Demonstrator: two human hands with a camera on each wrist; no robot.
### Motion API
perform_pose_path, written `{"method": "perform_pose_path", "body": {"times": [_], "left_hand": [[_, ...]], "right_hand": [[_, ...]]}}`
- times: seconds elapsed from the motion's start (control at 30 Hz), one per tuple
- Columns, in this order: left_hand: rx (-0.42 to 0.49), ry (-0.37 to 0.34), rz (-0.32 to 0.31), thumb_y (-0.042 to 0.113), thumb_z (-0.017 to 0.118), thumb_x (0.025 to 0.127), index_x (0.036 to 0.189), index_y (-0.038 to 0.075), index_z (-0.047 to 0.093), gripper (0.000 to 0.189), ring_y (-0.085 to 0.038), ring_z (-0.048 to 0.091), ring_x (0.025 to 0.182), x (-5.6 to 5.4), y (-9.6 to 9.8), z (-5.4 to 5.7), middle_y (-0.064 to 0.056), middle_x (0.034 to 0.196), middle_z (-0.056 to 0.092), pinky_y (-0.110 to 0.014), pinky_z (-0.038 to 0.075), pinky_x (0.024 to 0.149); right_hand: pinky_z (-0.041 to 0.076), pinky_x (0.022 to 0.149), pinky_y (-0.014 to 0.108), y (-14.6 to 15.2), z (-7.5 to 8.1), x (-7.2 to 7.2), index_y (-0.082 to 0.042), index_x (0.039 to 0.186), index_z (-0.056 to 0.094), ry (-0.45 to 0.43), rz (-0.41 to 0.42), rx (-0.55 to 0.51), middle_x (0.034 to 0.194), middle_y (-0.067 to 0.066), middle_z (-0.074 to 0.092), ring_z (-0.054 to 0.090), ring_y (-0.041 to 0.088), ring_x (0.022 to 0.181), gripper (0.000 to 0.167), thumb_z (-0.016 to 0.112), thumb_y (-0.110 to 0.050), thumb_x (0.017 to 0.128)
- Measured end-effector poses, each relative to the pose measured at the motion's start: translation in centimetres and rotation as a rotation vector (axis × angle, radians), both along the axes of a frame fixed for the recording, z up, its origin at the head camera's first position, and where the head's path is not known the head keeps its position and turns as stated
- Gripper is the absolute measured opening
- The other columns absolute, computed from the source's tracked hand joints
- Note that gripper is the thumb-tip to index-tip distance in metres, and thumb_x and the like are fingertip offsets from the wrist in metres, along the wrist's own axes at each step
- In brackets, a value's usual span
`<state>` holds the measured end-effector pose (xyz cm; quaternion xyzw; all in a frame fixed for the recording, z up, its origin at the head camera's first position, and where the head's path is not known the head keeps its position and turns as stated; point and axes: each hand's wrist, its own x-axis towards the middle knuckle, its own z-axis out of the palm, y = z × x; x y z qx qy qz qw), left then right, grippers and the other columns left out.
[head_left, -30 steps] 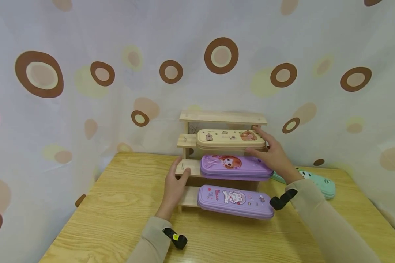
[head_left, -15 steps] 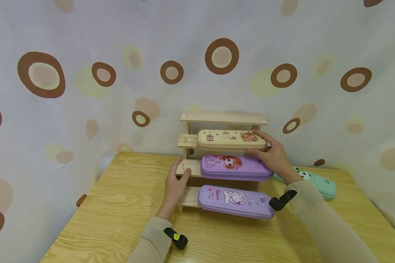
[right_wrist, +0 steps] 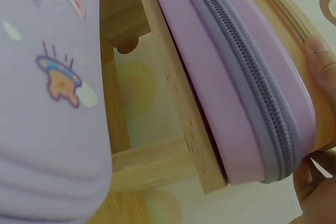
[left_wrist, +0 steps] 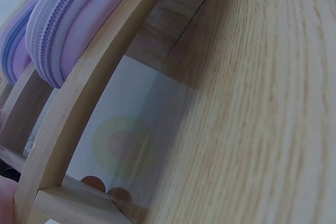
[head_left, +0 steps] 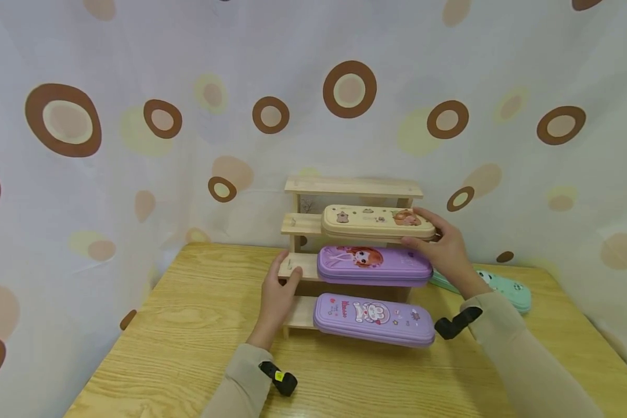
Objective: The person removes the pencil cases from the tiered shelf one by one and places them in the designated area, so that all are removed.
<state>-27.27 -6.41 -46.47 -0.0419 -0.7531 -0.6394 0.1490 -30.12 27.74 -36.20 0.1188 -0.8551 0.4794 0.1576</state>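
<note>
In the head view, my right hand [head_left: 446, 249] grips the right end of a cream pencil case [head_left: 376, 222], thumb at the front edge and fingers behind. The case lies along the second tier from the top of a stepped wooden rack [head_left: 352, 186]. My left hand [head_left: 279, 296] holds the rack's left side at the tier below, thumb over the front edge. On that tier rests a purple pencil case [head_left: 376, 266] with a red-haired girl print. A lilac pencil case [head_left: 373, 319] with a bunny print sits on the lowest tier, angled, its right end jutting forward.
A mint green pencil case [head_left: 507, 290] with a panda print lies on the wooden table [head_left: 204, 325], right of the rack and partly behind the right forearm. A dotted curtain [head_left: 188, 58] hangs close behind the rack.
The cream pencil case has slid a little to the right along its tier, together with my right hand. My left hand and the other pencil cases have stayed in place.
</note>
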Motion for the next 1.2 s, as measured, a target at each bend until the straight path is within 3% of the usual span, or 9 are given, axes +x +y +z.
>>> {"method": "perform_pose_path", "body": {"times": [0.13,0.23,0.83,1.2], "left_hand": [[0.002,0.003,0.002,0.031,0.061,0.099,0.149,0.020,0.043,0.055,-0.024,0.031,0.143,-0.1,0.0,0.1,-0.001,0.153,0.040,-0.048,0.023,0.116],[0.002,0.007,0.002,0.031,0.061,0.098,0.150,0.019,0.043,0.056,-0.024,0.031,0.143,-0.2,0.1,0.1,-0.001,0.153,0.040,-0.048,0.023,0.116],[0.016,0.003,-0.001,0.030,0.062,0.098,0.150,0.019,0.042,0.056,-0.025,0.029,0.143,0.2,0.2,0.2,-0.001,0.154,0.039,-0.050,0.022,0.116],[0.019,0.024,-0.009,0.030,0.063,0.098,0.149,0.019,0.043,0.056,-0.026,0.030,0.143,0.2,0.0,0.0,-0.001,0.153,0.041,-0.052,0.021,0.117]], "right_hand": [[0.043,0.093,0.017,0.3,0.1,0.2,-0.020,0.150,0.045,0.012,-0.006,-0.016,0.145,0.013,0.047,0.050,0.024,0.122,0.075,0.080,-0.029,0.084],[0.043,0.085,0.010,0.7,0.2,0.5,-0.021,0.151,0.044,0.018,-0.009,-0.025,0.144,0.015,0.047,0.051,0.021,0.118,0.075,0.080,-0.027,0.085],[0.049,0.072,0.011,2.6,-0.1,0.2,-0.016,0.151,0.043,0.048,0.000,-0.042,0.146,0.021,0.042,0.052,0.011,0.106,0.071,0.076,-0.019,0.089],[0.054,0.066,0.016,3.6,0.1,1.2,-0.018,0.152,0.041,0.006,-0.005,-0.071,0.144,0.019,0.041,0.055,0.006,0.099,0.070,0.074,-0.020,0.090]]}}
